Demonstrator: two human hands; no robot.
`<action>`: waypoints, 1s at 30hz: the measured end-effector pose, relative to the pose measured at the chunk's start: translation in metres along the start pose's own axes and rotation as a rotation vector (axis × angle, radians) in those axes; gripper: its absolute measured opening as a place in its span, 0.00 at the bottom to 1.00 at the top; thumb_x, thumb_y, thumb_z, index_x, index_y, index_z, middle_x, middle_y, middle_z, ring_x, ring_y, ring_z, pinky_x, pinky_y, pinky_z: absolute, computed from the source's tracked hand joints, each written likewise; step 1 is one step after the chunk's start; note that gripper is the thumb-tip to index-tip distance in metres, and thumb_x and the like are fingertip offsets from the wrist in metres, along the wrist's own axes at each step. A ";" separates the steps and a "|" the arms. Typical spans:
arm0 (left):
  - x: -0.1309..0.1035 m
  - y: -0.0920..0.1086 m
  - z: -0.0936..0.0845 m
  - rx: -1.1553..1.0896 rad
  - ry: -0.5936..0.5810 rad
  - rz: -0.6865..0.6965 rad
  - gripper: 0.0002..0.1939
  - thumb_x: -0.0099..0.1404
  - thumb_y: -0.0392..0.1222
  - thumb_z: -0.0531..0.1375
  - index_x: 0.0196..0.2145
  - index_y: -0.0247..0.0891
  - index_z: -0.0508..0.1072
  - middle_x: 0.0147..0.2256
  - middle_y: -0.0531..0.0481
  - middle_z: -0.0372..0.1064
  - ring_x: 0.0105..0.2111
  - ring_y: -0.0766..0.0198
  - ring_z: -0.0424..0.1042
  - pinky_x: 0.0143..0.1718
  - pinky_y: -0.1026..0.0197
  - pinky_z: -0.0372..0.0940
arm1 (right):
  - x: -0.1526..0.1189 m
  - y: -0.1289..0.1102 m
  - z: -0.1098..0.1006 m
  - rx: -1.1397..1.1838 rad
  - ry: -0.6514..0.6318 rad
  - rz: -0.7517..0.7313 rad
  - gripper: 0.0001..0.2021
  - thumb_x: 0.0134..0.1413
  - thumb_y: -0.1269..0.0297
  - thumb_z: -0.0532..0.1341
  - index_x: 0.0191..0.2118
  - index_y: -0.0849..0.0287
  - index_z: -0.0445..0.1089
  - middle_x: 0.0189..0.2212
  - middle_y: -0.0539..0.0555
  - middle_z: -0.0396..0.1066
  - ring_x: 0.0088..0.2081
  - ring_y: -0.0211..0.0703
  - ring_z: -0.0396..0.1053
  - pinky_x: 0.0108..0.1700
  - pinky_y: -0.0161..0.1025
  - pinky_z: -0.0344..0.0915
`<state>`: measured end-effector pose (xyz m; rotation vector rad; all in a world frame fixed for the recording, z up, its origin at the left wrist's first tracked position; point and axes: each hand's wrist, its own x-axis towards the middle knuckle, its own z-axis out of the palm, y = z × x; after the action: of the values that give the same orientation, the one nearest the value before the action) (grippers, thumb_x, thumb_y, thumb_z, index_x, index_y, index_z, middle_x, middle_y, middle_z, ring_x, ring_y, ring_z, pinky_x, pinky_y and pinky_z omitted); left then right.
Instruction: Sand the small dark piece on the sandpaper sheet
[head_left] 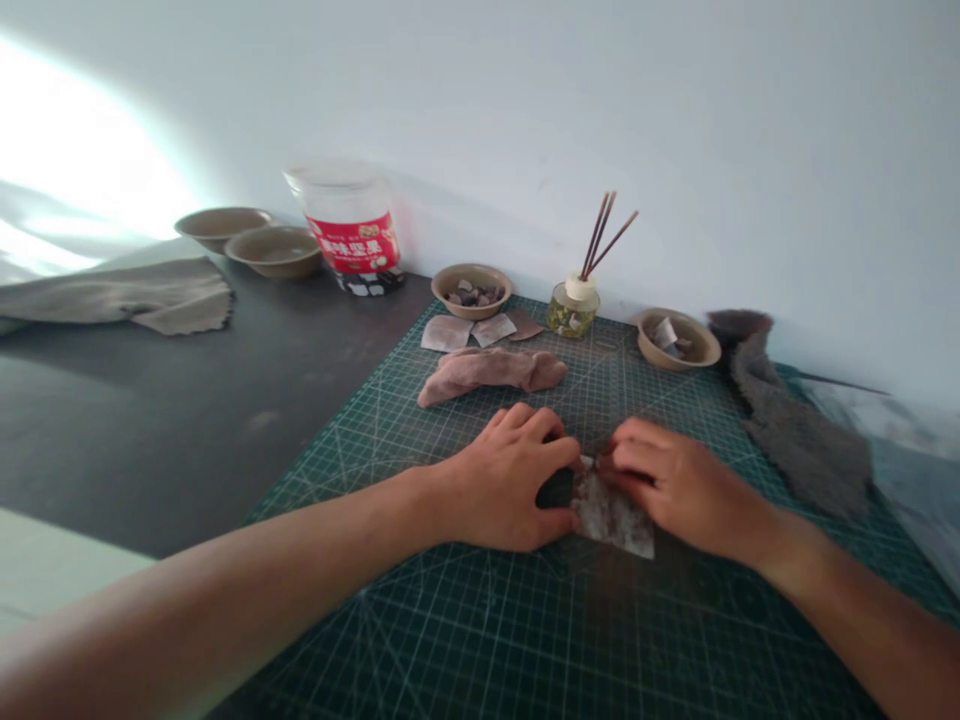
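Observation:
A small greyish, mottled piece of sheet (615, 520) lies on the green cutting mat (480, 620). My left hand (517, 480) holds its left edge, thumb at the lower side and index finger at the upper corner. At the upper right, the bent fingers of my right hand (667, 475) press together on the same piece; their tips are partly hidden and blurred. Beyond my left hand rests a crumpled pinkish-brown cloth (491, 372). Several flat pale and brown pieces (448, 333) lie behind that cloth.
At the back stand a bowl of dark bits (472, 310), a reed diffuser (574, 305), a bowl with scraps (697, 352) and a plastic tub (349, 235). Two bowls (276, 262) and a grey cloth (180, 295) are left; a dark fuzzy cloth (810, 440) lies right.

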<state>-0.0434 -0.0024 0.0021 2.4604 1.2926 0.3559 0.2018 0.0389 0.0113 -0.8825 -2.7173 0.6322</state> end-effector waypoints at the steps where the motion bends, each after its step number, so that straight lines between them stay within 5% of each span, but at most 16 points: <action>1: 0.000 0.000 0.000 -0.001 0.004 -0.005 0.20 0.60 0.55 0.65 0.47 0.46 0.71 0.49 0.47 0.62 0.49 0.49 0.60 0.54 0.41 0.60 | 0.000 0.000 0.000 0.008 -0.009 0.012 0.08 0.63 0.71 0.60 0.32 0.57 0.69 0.36 0.51 0.68 0.37 0.40 0.67 0.40 0.38 0.61; 5: 0.000 0.000 0.001 0.002 0.007 -0.005 0.20 0.60 0.54 0.66 0.47 0.46 0.71 0.49 0.47 0.62 0.49 0.49 0.61 0.54 0.42 0.60 | -0.001 -0.003 0.000 0.084 -0.164 -0.070 0.08 0.63 0.72 0.59 0.31 0.57 0.69 0.35 0.50 0.67 0.35 0.38 0.67 0.37 0.36 0.60; 9: 0.000 0.000 0.001 0.005 0.009 0.002 0.20 0.60 0.54 0.66 0.47 0.46 0.71 0.49 0.47 0.62 0.49 0.49 0.61 0.54 0.42 0.60 | -0.001 -0.002 0.000 0.004 -0.027 -0.005 0.08 0.63 0.72 0.59 0.31 0.58 0.68 0.36 0.51 0.67 0.38 0.40 0.66 0.40 0.38 0.60; 13: 0.001 0.000 0.001 0.002 0.007 -0.010 0.20 0.60 0.55 0.65 0.47 0.46 0.71 0.49 0.47 0.62 0.49 0.49 0.61 0.54 0.42 0.60 | -0.002 0.000 -0.003 0.074 -0.155 -0.040 0.09 0.64 0.72 0.60 0.30 0.58 0.68 0.35 0.49 0.66 0.35 0.37 0.66 0.37 0.36 0.59; 18: 0.001 0.001 0.001 0.004 0.000 -0.013 0.20 0.60 0.53 0.66 0.48 0.46 0.71 0.50 0.47 0.62 0.50 0.48 0.60 0.55 0.41 0.59 | -0.003 0.002 -0.006 -0.017 -0.036 0.012 0.08 0.63 0.73 0.59 0.31 0.58 0.68 0.34 0.51 0.66 0.37 0.40 0.65 0.40 0.38 0.59; 23: 0.001 0.001 0.001 0.002 -0.003 -0.014 0.20 0.60 0.54 0.65 0.47 0.46 0.72 0.49 0.47 0.62 0.49 0.49 0.60 0.54 0.41 0.59 | -0.002 -0.002 -0.003 0.038 -0.140 -0.091 0.07 0.63 0.72 0.61 0.32 0.57 0.70 0.35 0.50 0.67 0.36 0.39 0.66 0.39 0.37 0.59; 26: 0.001 0.000 0.001 0.004 -0.004 -0.011 0.20 0.60 0.54 0.65 0.48 0.46 0.71 0.49 0.47 0.62 0.50 0.49 0.60 0.54 0.41 0.59 | 0.001 -0.002 -0.001 -0.019 -0.008 -0.020 0.08 0.63 0.72 0.60 0.31 0.58 0.69 0.35 0.51 0.67 0.37 0.40 0.66 0.40 0.38 0.60; 30: 0.000 0.000 0.001 -0.001 -0.001 -0.016 0.20 0.61 0.54 0.65 0.48 0.47 0.71 0.49 0.47 0.62 0.50 0.49 0.60 0.54 0.42 0.60 | 0.002 0.000 -0.002 0.062 -0.123 -0.046 0.09 0.63 0.72 0.61 0.30 0.58 0.69 0.34 0.49 0.66 0.35 0.38 0.66 0.37 0.36 0.60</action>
<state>-0.0428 -0.0023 0.0015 2.4475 1.3106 0.3513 0.2010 0.0403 0.0136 -0.7890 -2.8001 0.7806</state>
